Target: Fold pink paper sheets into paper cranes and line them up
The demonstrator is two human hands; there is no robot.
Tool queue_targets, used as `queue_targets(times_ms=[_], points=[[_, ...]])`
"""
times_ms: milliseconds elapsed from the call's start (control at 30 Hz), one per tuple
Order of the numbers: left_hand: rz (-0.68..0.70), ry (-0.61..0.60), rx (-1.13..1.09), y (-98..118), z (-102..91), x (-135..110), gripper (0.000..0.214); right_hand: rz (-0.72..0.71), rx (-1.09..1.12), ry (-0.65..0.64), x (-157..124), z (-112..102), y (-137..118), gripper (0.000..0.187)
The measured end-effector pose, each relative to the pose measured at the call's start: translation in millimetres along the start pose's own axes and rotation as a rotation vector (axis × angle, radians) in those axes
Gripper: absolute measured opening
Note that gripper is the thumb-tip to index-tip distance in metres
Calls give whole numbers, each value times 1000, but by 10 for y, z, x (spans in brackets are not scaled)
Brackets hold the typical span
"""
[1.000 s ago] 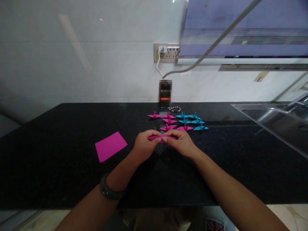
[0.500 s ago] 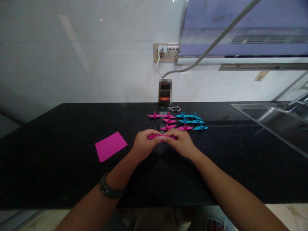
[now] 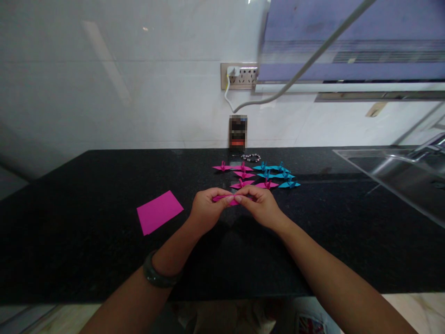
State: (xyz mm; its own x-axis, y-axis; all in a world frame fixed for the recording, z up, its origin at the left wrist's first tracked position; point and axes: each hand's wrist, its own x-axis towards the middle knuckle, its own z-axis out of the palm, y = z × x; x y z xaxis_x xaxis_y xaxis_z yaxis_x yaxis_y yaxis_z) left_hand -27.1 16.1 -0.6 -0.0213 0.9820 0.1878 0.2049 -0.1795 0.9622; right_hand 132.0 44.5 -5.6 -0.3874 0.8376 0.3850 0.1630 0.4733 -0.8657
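Between my two hands is a folded piece of pink paper [image 3: 233,202], pinched at its middle by thumbs and fingers. My left hand [image 3: 209,208] grips its left side; my right hand [image 3: 261,206] grips the right side, with the thumb tips close together. The fingers cover much of the paper. Just beyond the hands stand several pink paper cranes [image 3: 243,175] and, to their right, several blue paper cranes [image 3: 285,176]. A stack of pink paper sheets [image 3: 160,212] lies to the left of my left hand.
The black countertop [image 3: 104,260] runs back to a tiled wall. Against it leans a blurred phone-like object [image 3: 238,132], with a beaded bracelet [image 3: 251,158] in front. A steel sink [image 3: 410,171] is at the right. A power socket [image 3: 239,76] and grey cable [image 3: 313,60] are above.
The pink paper has tilted between my fingers, so more of its lower face shows below the thumbs. Both hands stay in nearly the same place.
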Motion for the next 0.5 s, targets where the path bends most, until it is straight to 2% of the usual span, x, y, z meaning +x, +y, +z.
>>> queue_targets(times_ms=[300,500], points=[[43,-10,61,24,-9,-10,19,10,-36,-5,-23,21,-20,14],[6,-71,-30,-11,-1,7,20,23,14,-3,-29,12,-27,13]])
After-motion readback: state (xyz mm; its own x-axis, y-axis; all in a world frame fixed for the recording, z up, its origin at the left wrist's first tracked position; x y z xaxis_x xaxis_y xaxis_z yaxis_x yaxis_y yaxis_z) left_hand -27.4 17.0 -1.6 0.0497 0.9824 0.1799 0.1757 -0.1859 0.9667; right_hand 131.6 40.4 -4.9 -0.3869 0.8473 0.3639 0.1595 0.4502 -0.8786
